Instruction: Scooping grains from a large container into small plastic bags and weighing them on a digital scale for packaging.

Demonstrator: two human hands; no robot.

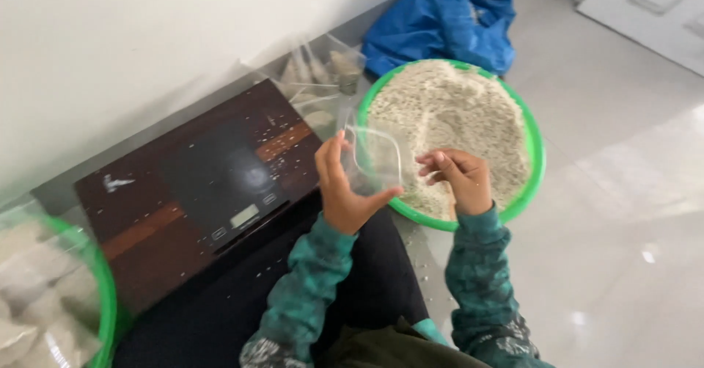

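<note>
My left hand point(345, 192) and my right hand point(458, 181) hold a small clear plastic bag point(374, 159) between them, its mouth pulled apart; it looks empty. Just beyond the hands sits a round green basin point(535, 155) heaped with pale, crumbly grain-like stuff point(447, 111). My right hand is over the basin's near rim. Both arms wear green patterned sleeves.
A dark wooden board with a black digital scale point(220, 177) lies left of the hands. More clear bags point(323, 74) are piled by the wall. A blue plastic sack point(447, 19) lies behind the basin. At far left a second green basin point(103, 294) holds filled packets.
</note>
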